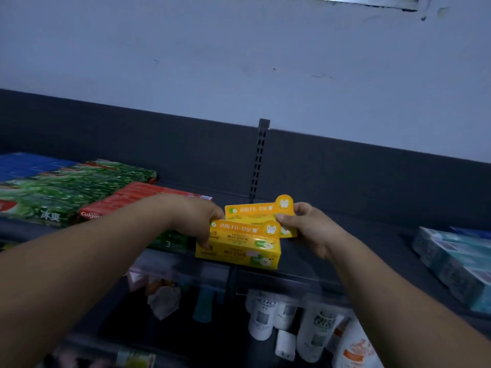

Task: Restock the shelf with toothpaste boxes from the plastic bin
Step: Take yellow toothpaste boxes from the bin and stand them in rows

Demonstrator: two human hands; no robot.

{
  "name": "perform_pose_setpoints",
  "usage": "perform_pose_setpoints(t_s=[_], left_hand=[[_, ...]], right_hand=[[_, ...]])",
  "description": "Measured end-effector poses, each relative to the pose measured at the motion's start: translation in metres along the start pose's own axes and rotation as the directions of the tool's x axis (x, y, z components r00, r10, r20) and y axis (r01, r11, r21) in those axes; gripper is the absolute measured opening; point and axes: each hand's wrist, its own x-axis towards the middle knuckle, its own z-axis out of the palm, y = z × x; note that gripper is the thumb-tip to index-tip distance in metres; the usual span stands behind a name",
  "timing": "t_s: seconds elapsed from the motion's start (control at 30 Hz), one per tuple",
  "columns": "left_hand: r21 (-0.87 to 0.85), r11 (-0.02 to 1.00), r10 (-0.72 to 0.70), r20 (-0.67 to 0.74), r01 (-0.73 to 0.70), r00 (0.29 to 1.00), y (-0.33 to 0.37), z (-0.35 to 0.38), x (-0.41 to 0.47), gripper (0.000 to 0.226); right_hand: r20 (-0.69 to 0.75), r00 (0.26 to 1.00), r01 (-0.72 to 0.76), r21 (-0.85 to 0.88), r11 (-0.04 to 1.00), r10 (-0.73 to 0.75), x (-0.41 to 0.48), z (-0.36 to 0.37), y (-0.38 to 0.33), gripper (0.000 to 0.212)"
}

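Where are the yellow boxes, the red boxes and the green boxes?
yellow boxes (239, 251): head view, front face of the nearest box.
red boxes (143, 191): head view, top of the stack.
green boxes (79, 187): head view, top of the pile.

two yellow toothpaste boxes, the front stack (239, 248), lie lengthwise, one on the other, at the front edge of the dark shelf (316, 252). orange top strip, cartoon tooth, green apple marks on the faces. rear boxes (252, 210) sit just behind, touching, a round orange tab up at their right end. left hand (196, 221) grips the front stack's left end, right hand (305, 225) pinches the rear boxes' right end.
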Motion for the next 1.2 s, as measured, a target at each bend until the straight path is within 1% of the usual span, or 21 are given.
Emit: perform_pose_setpoints(t_s=[0.1,0.13,0.2,0.27,0.33,0.4,0.43,0.5,0.6,0.77,0.9,1.0,1.07,1.13,1.2], left_hand=[[0.068,0.998,-0.013,0.014,0.012,1.000,0.003,-0.001,0.000,0.058],[0.080,0.997,-0.015,0.007,0.015,1.000,0.003,0.000,0.000,0.061],[0.091,0.996,-0.024,-0.017,0.025,1.000,0.002,0.001,0.000,0.064],[0.084,0.996,-0.040,-0.052,0.044,0.998,0.000,0.002,-0.001,0.066],[0.042,0.998,-0.048,-0.096,0.052,0.994,-0.005,0.004,-0.002,0.068],[-0.024,0.999,-0.051,-0.135,0.048,0.989,-0.009,0.004,-0.003,0.065],[-0.049,0.998,-0.055,-0.150,0.049,0.987,-0.011,0.004,-0.004,0.059],[-0.054,0.997,-0.070,-0.184,0.061,0.980,-0.012,0.003,-0.007,0.046],[-0.039,0.995,-0.100,-0.253,0.093,0.962,-0.011,0.003,-0.008,0.041],[-0.107,0.990,-0.122,-0.313,0.093,0.942,-0.010,0.007,-0.011,0.044],[-0.236,0.970,-0.141,-0.328,0.064,0.934,-0.012,0.009,-0.015,0.047],[-0.308,0.951,-0.151,-0.348,0.039,0.925,-0.011,0.013,-0.018,0.046],[-0.359,0.933,-0.175,-0.388,0.026,0.905,-0.015,0.018,-0.018,0.039],[-0.432,0.902,-0.210,-0.430,0.004,0.878,-0.020,0.024,-0.020,0.039],[-0.494,0.869,-0.235,-0.471,-0.033,0.850,-0.026,0.031,-0.027,0.044]], right_hand=[[0.111,0.992,-0.046,-0.146,0.988,0.062,0.002,0.003,0.004,0.045],[0.140,0.987,-0.051,-0.170,0.984,0.076,0.003,0.004,0.005,0.048],[0.172,0.981,-0.057,-0.169,0.984,0.086,0.004,0.004,0.005,0.045],[0.199,0.976,-0.060,-0.128,0.990,0.085,0.005,0.005,0.004,0.031],[0.217,0.972,-0.072,-0.104,0.992,0.094,0.004,0.007,0.003,0.018],[0.230,0.968,-0.072,-0.122,0.990,0.099,0.003,0.009,0.003,0.012],[0.237,0.966,-0.071,-0.129,0.989,0.100,0.003,0.010,0.002,0.010],[0.231,0.968,-0.064,-0.156,0.986,0.099,0.002,0.010,0.000,0.012],[0.224,0.969,-0.051,-0.212,0.976,0.100,0.002,0.009,-0.004,0.018],[0.240,0.964,-0.057,-0.241,0.969,0.117,0.001,0.007,-0.005,0.021],[0.239,0.965,-0.049,-0.254,0.966,0.111,0.002,0.006,-0.004,0.022],[0.256,0.958,-0.039,-0.335,0.941,0.131,-0.002,0.004,-0.010,0.027],[0.205,0.977,0.024,-0.406,0.914,0.065,-0.004,0.004,-0.022,0.034],[0.104,0.991,0.125,-0.448,0.885,-0.087,-0.008,0.011,-0.037,0.042],[0.060,0.967,0.246,-0.458,0.854,-0.246,-0.016,0.024,-0.051,0.041]])
